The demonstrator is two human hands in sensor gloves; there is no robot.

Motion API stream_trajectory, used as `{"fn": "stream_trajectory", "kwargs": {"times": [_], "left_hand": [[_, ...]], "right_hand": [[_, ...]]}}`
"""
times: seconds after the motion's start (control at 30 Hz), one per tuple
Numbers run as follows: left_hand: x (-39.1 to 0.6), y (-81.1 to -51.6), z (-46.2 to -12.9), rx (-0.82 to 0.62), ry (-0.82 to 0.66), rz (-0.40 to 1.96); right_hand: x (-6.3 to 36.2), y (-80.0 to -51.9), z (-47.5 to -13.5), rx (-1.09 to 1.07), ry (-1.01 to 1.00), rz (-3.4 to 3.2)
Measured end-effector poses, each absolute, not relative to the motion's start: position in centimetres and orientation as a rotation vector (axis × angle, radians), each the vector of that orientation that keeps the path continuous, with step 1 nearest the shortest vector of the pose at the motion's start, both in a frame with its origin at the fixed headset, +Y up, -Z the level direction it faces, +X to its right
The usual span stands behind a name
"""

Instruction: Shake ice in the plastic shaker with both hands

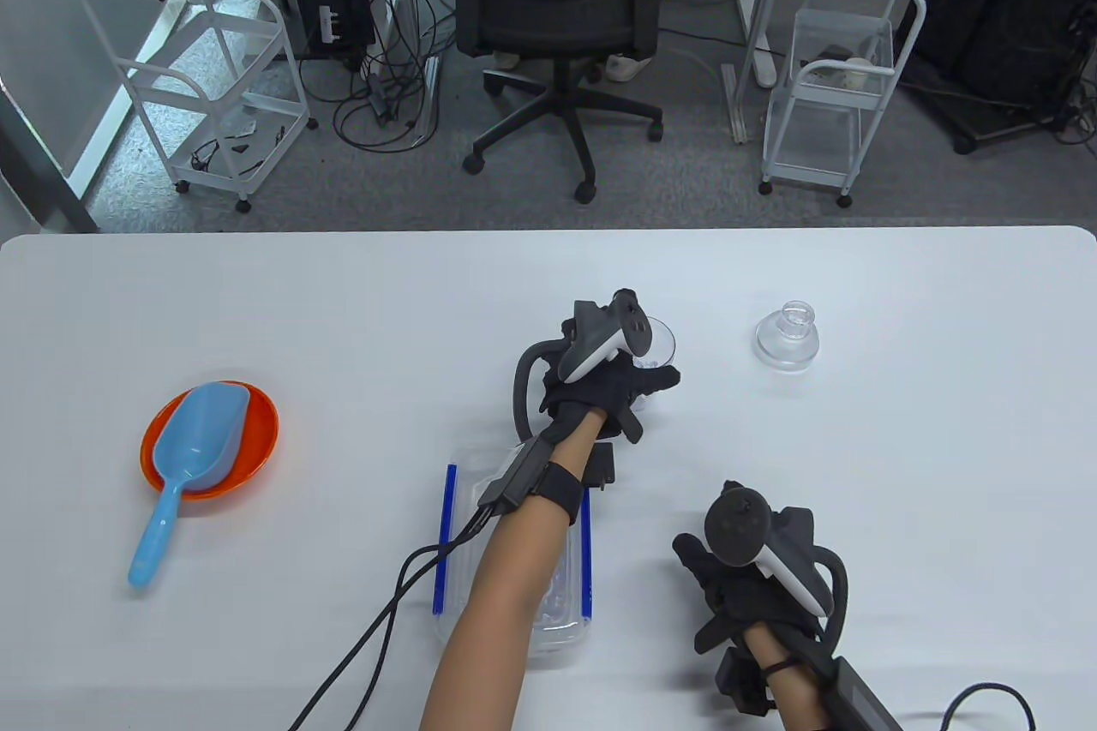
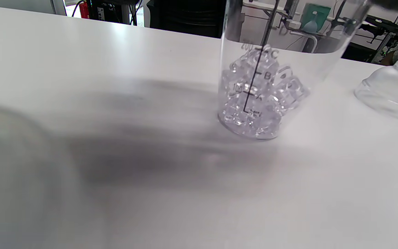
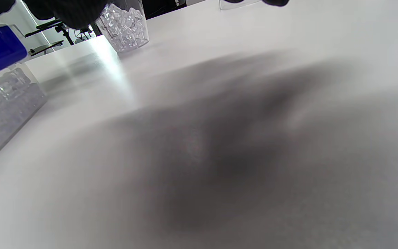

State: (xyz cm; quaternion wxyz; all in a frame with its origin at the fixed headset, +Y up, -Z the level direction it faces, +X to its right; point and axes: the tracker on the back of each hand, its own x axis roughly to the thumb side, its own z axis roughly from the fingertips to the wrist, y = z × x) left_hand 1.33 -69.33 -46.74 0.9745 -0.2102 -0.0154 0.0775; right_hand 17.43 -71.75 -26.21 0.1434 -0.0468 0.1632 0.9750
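Shaker cup [image 2: 268,79]: clear plastic, upright on the white table [image 1: 343,311] at mid-depth, a little right of centre; printed scale marks run up its side.
Ice [image 2: 254,100]: clear cubes piled in the lower part of the cup, seen plainly in the left wrist view.
Left hand [image 1: 604,388]: gloved, reaching over to the cup; fingers wrap its near side, grasping it. The tracker on the back of the hand hides most of the cup in the table view.
Right hand [image 1: 737,585]: near the front edge, right of centre, well apart from the cup. Fingers look loosely curled and hold nothing visible, so released.
Shaker lid [image 1: 787,337]: clear domed piece with a narrow neck, standing on the table just right of the cup, not touching it.
Ice tub [image 3: 2,103]: clear container with blue edges [image 1: 446,534], lying under the left forearm near the front edge; cubes show inside it in the right wrist view.
Orange bowl [image 1: 257,431]: on the left of the table.
Blue scoop [image 1: 193,448]: its head rests in the bowl, handle pointing toward the near edge.
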Motion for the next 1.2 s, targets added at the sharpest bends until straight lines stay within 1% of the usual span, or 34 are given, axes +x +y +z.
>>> {"fn": "stream_trajectory", "kwargs": {"times": [0.23,0.33,0.43,0.57,0.7,0.8,0.93,1.0,1.2], "left_hand": [[1.5,-69.1,-46.7,-0.348,-0.015,0.142],[1.8,-68.7,-46.5,-0.304,-0.051,0.140],[1.8,-67.4,-46.0,-0.220,-0.075,0.098],[1.0,-64.5,-44.9,-0.076,-0.136,0.116],[-0.6,-61.5,-43.0,0.106,-0.248,0.183],[-1.9,-59.8,-41.4,0.185,-0.345,0.236],[-3.8,-58.5,-39.0,0.210,-0.370,0.271],[-5.1,-58.1,-37.2,0.224,-0.388,0.263],[-9.6,-58.6,-31.9,0.240,-0.399,0.271]], "right_hand": [[17.5,-71.8,-26.2,-0.150,0.446,2.816],[17.5,-71.8,-26.2,-0.152,0.446,2.822],[17.5,-71.8,-26.1,-0.148,0.439,2.824],[17.6,-71.8,-26.0,-0.144,0.420,2.832],[17.7,-71.9,-26.0,-0.149,0.422,2.832],[17.8,-72.0,-25.9,-0.159,0.427,2.834],[17.9,-72.0,-25.9,-0.166,0.422,2.830],[18.0,-72.1,-25.9,-0.168,0.425,2.831],[18.1,-72.5,-26.0,-0.191,0.467,2.834]]}}
